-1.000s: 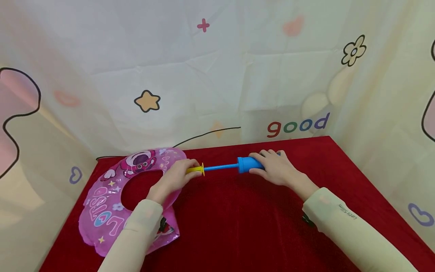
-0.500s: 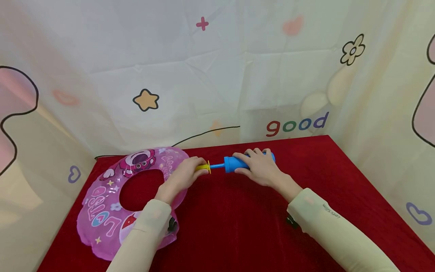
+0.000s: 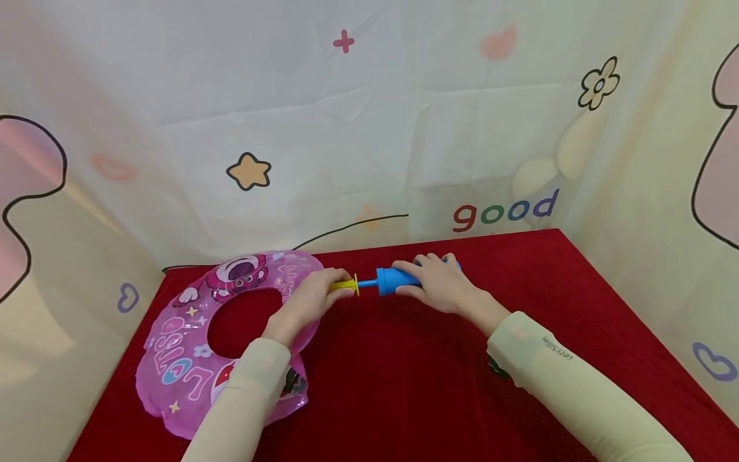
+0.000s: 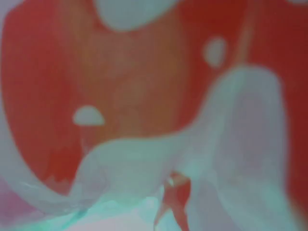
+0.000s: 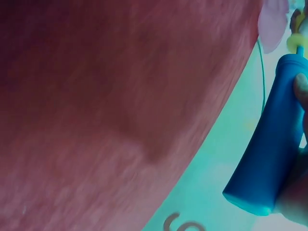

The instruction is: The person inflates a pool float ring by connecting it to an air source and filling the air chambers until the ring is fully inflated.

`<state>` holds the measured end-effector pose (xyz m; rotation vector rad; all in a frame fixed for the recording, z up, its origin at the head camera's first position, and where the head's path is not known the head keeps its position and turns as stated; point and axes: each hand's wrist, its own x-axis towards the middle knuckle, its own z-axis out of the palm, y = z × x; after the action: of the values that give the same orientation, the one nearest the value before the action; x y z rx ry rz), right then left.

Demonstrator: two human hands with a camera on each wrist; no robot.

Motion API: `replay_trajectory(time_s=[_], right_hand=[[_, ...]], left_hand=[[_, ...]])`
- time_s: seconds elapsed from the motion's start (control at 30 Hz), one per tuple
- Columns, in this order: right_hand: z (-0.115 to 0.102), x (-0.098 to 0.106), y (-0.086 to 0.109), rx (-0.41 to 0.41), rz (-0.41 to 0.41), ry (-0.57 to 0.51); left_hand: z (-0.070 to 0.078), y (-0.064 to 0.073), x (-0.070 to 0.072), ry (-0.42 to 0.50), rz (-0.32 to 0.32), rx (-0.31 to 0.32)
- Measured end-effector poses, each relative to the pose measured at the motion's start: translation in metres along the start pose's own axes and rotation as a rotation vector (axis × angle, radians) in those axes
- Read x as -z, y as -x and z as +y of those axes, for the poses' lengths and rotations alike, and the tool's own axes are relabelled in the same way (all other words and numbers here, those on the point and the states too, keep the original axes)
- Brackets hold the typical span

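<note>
A hand air pump (image 3: 395, 280) with a blue barrel lies level between the two hands in the head view. My left hand (image 3: 310, 298) grips its yellow end piece (image 3: 346, 284), beside and partly over the swim ring's right side. My right hand (image 3: 441, 282) grips the blue barrel; a short stretch of blue rod (image 3: 367, 283) shows between barrel and yellow piece. The pink-purple swim ring (image 3: 185, 333) with cartoon prints looks puffed up, with creases at its edges. A blurred close-up of red and white print fills the left wrist view. In the right wrist view, fingers (image 5: 301, 89) hold the barrel (image 5: 269, 139).
A red cloth (image 3: 392, 378) covers the table. Behind and at both sides hangs a pale printed curtain (image 3: 323, 128). Something small and dark (image 3: 496, 367) shows under the right sleeve. The left sleeve (image 3: 245, 391) hides part of the swim ring.
My right hand has moved left with the barrel, so less of the pump's rod shows. My left hand has shifted slightly right, still holding the yellow end piece.
</note>
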<state>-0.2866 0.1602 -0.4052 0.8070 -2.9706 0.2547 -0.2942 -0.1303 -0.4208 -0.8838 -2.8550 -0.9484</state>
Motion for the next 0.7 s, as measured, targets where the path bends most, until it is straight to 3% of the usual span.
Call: replay_trajectory(time_s=[0.2,0.4,0.7], right_hand=[[0.025,0.004,0.014,-0.013,0.005,-0.050],[0.042,0.006,0.024,-0.008,0.035,-0.044],[0.021,0.005,0.016,0.014,0.080,0.031]], left_hand=[[-0.016,0.010,0.014,0.046,-0.021,0.003],[-0.022,0.015,0.017,0.063,-0.012,0.009],[-0.009,0.004,0.005,0.011,0.048,-0.067]])
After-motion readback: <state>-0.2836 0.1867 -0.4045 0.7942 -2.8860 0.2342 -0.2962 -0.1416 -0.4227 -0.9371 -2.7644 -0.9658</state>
